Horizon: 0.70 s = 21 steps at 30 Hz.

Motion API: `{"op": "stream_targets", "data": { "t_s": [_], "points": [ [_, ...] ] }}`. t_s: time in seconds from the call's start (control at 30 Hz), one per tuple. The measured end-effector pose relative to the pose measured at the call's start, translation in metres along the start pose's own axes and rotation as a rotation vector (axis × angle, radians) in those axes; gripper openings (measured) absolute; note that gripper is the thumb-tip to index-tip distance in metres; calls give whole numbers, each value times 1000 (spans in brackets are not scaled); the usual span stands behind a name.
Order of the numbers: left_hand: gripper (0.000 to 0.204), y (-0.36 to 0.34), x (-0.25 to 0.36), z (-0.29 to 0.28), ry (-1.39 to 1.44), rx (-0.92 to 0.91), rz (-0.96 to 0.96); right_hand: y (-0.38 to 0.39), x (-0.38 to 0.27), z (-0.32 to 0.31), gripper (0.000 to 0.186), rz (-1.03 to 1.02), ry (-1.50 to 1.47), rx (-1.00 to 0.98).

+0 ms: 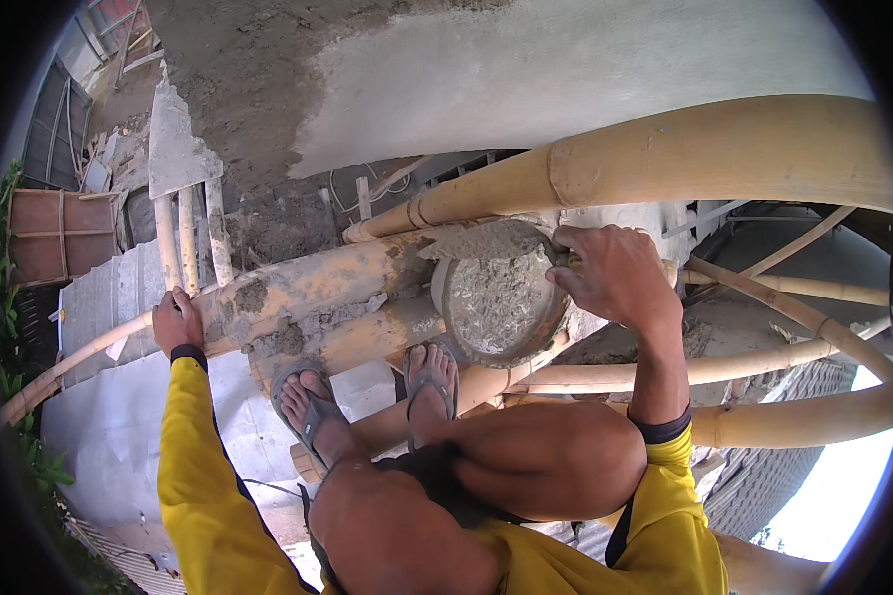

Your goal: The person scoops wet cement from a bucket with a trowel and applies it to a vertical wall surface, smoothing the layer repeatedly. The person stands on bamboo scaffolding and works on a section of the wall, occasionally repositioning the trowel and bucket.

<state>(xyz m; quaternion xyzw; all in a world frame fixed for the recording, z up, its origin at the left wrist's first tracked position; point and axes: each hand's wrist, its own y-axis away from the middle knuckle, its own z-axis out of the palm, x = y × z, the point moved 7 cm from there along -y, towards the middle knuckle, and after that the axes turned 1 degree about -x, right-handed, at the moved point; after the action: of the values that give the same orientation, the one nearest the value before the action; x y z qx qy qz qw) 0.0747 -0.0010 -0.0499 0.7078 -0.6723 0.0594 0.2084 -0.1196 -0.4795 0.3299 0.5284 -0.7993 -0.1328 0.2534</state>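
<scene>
Obstacle: bamboo pole [630, 164] beyond bucket [498, 358]

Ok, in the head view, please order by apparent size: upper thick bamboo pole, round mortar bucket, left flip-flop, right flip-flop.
1. Upper thick bamboo pole
2. Round mortar bucket
3. Left flip-flop and right flip-flop: too alike, and partly covered, to rank.

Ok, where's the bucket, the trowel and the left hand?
Bucket [502, 359]: head view, on its rim, nearest the knees.
Trowel [488, 241]: head view, on its cement-smeared blade.
Left hand [178, 324]: head view, on the back of the hand.
</scene>
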Motion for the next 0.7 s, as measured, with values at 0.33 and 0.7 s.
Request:
{"op": "stream_targets", "data": {
  "t_s": [0.33,0.7],
  "points": [
    [44,1,-1,2,-26,-32,42,54,79,71,26,414,143,210],
    [44,2,1,0,2,-12,50,65,57,89,24,186,171,120]
  ]
}}
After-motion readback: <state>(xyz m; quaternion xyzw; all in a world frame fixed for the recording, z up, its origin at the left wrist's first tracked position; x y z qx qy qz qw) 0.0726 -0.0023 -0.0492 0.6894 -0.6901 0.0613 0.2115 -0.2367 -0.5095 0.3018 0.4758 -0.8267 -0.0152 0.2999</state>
